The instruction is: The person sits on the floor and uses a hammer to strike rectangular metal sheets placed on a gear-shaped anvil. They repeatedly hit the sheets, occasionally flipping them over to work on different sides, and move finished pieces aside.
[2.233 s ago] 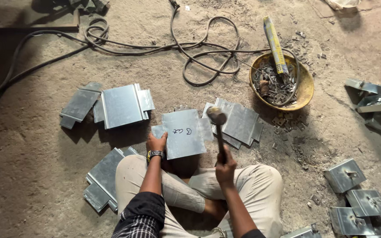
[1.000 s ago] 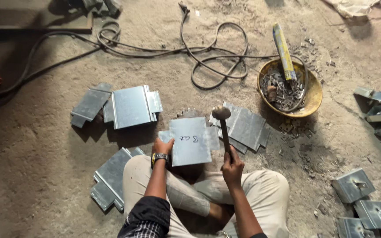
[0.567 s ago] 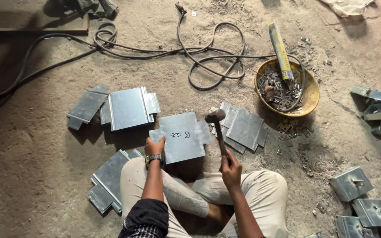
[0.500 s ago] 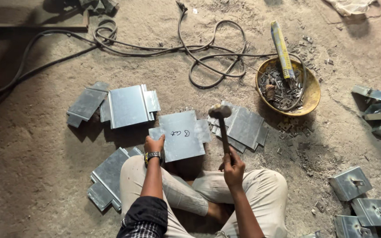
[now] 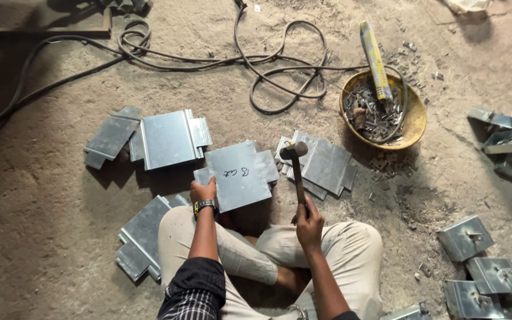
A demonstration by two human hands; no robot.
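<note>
I look down on a sandy floor point(image 5: 42, 237) strewn with cut sheet-metal pieces, the person sitting cross-legged at the bottom of the view. A long dark cable point(image 5: 220, 59) loops across the top. To the upper right sits a yellow bowl point(image 5: 413, 121) full of small metal scraps, with a yellow stick-like tool point(image 5: 376, 59) leaning in it. A stack of flat metal blanks point(image 5: 167, 138) lies left of centre, another stack point(image 5: 327, 166) just right of the hammer, and folded brackets point(image 5: 466, 237) sit at the lower right. In front of the knees lies the notched metal sheet point(image 5: 238, 175); my left hand point(image 5: 204, 191) is closed on its near left edge, thumb on top. My right hand point(image 5: 308, 220) is wrapped tight around the handle of a hammer point(image 5: 294, 160), whose head stands just beside the sheet's right edge.
</note>
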